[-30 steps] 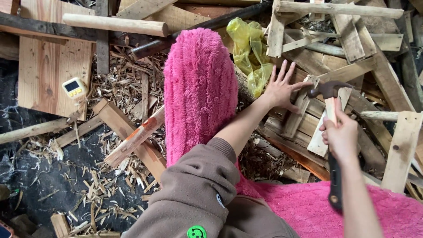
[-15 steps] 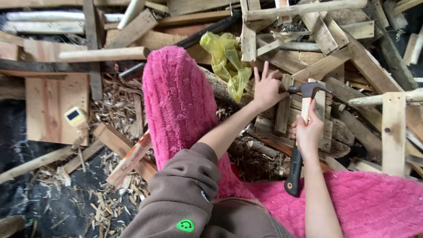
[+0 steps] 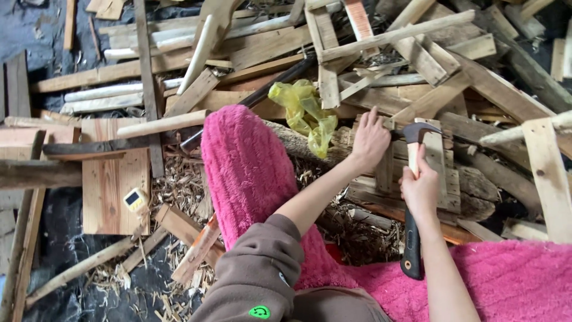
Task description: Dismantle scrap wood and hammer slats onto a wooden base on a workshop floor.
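On top of a short wood slat (image 3: 433, 156) in the scrap pile sits the metal head of a hammer (image 3: 412, 197). The right hand (image 3: 420, 189) is closed around the wooden handle, quite high up, close to the head. Half a second ago the hammer head was a bit up off the wood; now it is down on the slat, so a hit has likely just landed or is about to.

The hammer's long side runs almost straight up and down in the picture. Its head points away from the person, and its black grip end points back toward the pink fuzzy leg (image 3: 250, 173).

The left hand (image 3: 369, 142) was spread wide before. Now its fingers are bent and rest on the top edge of the slat stack, just left of the hammer head. It may be pinching a nail, but that is too small to tell.

A crumpled yellow bag (image 3: 305, 113) lies near the left hand. Far left, a small yellow tape measure (image 3: 134, 199) sits on a flat board (image 3: 107, 179).
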